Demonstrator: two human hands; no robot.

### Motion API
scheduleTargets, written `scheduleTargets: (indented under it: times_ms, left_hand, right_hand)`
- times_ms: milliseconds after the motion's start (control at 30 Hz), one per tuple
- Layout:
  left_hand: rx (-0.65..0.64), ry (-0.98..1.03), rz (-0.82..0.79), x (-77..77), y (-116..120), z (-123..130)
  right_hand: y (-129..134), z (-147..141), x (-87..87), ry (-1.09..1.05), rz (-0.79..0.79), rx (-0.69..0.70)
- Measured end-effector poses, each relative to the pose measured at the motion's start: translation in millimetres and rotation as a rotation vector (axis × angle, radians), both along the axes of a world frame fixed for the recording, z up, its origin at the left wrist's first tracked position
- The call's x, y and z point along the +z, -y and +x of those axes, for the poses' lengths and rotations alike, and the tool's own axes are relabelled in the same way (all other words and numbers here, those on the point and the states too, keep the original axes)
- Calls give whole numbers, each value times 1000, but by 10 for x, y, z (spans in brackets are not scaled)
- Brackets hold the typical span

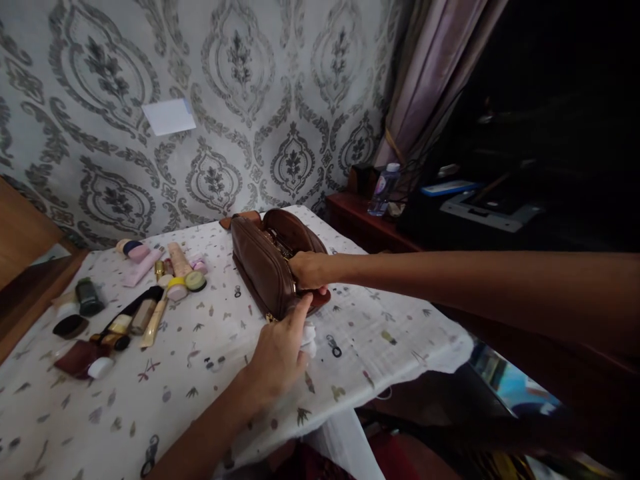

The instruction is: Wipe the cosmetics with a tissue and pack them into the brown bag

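Note:
A brown leather toiletry bag (260, 257) lies unzipped on the cloth-covered table, its lid folded back toward the right. My right hand (311, 269) reaches into the bag's opening; most of its fingers are hidden inside, so what they hold does not show. At the near end of the bag is my left hand (281, 353), its index finger stretched up against the leather. A crumpled white tissue or cloth (309, 340) shows between that finger and the thumb. The bag's contents are mostly dark and cannot be made out.
Left of the bag are several cosmetics: a beige tube (179, 259), a round jar (195, 281), a dark red bottle (77, 359) and a dark green jar (89, 297). A clear bottle (384, 190) stands on a reddish side table (345, 210). The patterned wall (240, 120) rises behind.

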State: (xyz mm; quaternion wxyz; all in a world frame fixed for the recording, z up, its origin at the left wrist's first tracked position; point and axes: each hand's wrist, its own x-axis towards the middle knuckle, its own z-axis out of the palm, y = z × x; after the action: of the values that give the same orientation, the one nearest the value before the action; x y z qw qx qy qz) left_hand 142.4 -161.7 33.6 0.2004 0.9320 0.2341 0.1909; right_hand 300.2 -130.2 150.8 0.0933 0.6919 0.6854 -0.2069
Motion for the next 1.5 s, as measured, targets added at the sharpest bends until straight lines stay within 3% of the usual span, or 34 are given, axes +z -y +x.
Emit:
scheduleTargets:
  times_ms: [67,133,200,267,467,567,700,800,900,1000,1133,1233,1500]
  left_hand:
    - [-1,17,-8,-22,-9,-8]
    - [-11,33,-10,-35,-17,-18]
    - [-30,72,0,-37,-23,-28]
    - [-47,123,1,-31,-29,-34]
    - [-104,155,-80,-50,-74,-42]
    - [-137,174,-63,-104,-101,-46]
    - [-137,181,-8,-146,-119,-52]
    - [-150,154,-1,-123,-118,-58]
    - [-159,128,-24,-99,-112,-57]
    - [-141,127,-21,-100,-105,-48]
    - [-128,138,-7,-99,-105,-42]
    - [-136,146,-6,-94,-113,-47]
    - [-117,154,-49,-79,-90,-40]
  right_hand:
    - [115,24,206,71,54,-2]
    - [268,96,381,160,247,42]
    - [439,200,450,179,335,64]
    - [597,308,386,132,362,94]
    - [831,466,-57,-34,367,239]
    - [795,458,-87,-16,317,222]
    - [604,373,0,51,236,171]
    - [437,235,65,136,282,124]
    - [309,86,76,213,342,215]
    - [202,-5,31,245,194,286]
    - [52,-57,-17,203,-3,115]
    - [-35,-82,-32,183,1,-3]
    - [21,-64,-170,67,115,-61]
